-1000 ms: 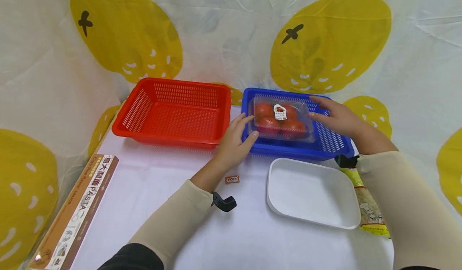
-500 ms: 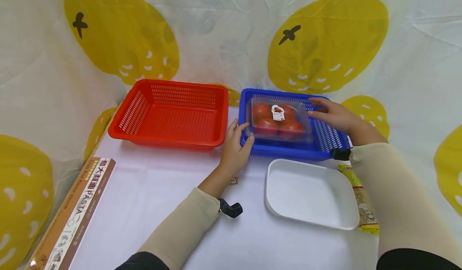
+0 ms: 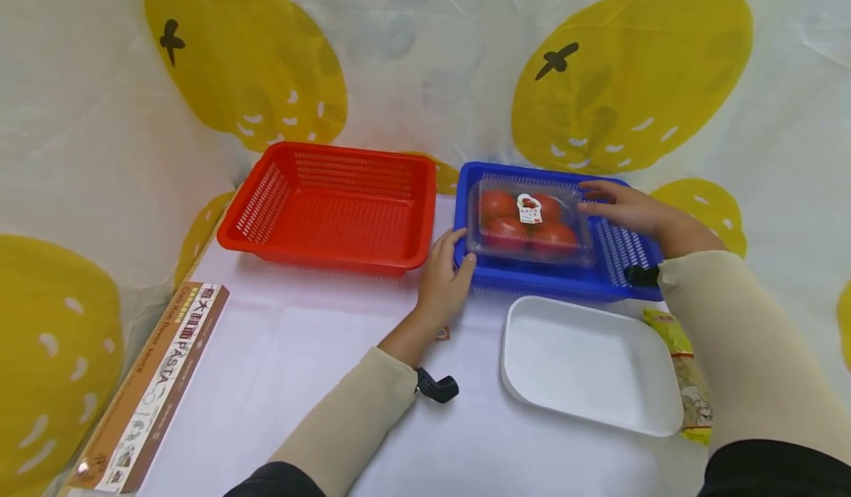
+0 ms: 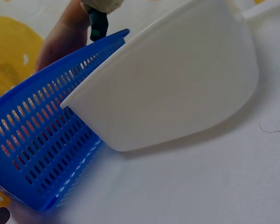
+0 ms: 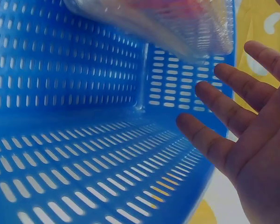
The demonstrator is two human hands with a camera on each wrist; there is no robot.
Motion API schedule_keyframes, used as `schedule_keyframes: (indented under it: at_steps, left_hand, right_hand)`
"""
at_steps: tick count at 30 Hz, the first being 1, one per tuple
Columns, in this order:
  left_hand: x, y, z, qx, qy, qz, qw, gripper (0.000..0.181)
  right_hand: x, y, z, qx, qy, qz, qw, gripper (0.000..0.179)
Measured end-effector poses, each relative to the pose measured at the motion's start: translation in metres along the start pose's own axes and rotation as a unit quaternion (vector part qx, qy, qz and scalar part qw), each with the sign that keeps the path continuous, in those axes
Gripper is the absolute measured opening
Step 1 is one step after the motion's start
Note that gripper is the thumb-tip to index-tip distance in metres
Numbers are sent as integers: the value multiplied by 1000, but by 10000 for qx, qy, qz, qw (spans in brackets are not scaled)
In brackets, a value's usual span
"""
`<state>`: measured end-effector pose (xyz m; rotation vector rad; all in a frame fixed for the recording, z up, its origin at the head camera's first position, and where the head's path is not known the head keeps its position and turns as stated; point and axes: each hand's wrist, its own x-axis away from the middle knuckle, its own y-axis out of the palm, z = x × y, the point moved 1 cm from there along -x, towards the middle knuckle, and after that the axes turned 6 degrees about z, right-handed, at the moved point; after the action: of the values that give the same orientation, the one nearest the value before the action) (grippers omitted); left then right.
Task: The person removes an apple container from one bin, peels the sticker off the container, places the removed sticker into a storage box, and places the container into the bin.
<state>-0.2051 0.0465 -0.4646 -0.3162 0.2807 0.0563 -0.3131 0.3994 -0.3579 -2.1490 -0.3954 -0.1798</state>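
A clear plastic box of tomatoes (image 3: 530, 220) with a white label lies in the left part of the blue basket (image 3: 552, 283). My left hand (image 3: 444, 281) is at the basket's left rim, fingers and thumb extended beside its near left corner. Over the basket's far right side is my right hand (image 3: 628, 207), its fingertips close to the right end of the box. In the right wrist view, the fingers (image 5: 242, 86) are spread and the palm holds nothing. The left wrist view shows mostly the basket's outer wall (image 4: 51, 130), the left hand itself being almost out of frame.
A red basket (image 3: 339, 224) stands left of the blue one. Nearer are a white tray (image 3: 592, 364) and a yellow food bag (image 3: 691, 390), partly behind the right sleeve. A pasta box (image 3: 153, 386) lies along the left edge. A small orange packet (image 3: 443, 333) shows beside the left wrist.
My left hand has drawn back from the tomato box's left end to the basket's near left corner, now partly covering the small packet. My right hand stays by the box's right end.
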Motion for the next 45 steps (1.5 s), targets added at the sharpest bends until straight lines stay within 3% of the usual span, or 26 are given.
schedule_keyframes:
  at_steps: [8,19,27,38,45]
  left_hand:
    - [1,-2,-10,-9,131,-205,9997,56]
    - [4,-1,-14,-58,-143,-522,9985,59]
    - [7,-3,-13,-164,-223,-762,9967,61]
    - [7,-6,-16,-260,-179,-809,9962,60]
    - [7,-4,-16,-313,-128,-926,9951,61]
  right_hand:
    - [-11,3,17,-675,-3,-130,9976,79]
    - [-20,15,31,-1356,181,-239,9903,87]
    - [-22,24,35,-1547,159,-438,9869,87]
    - [-32,45,40,-1825,366,-738,9798,96]
    - [-30,42,43,-2131,243,-791,9735,97]
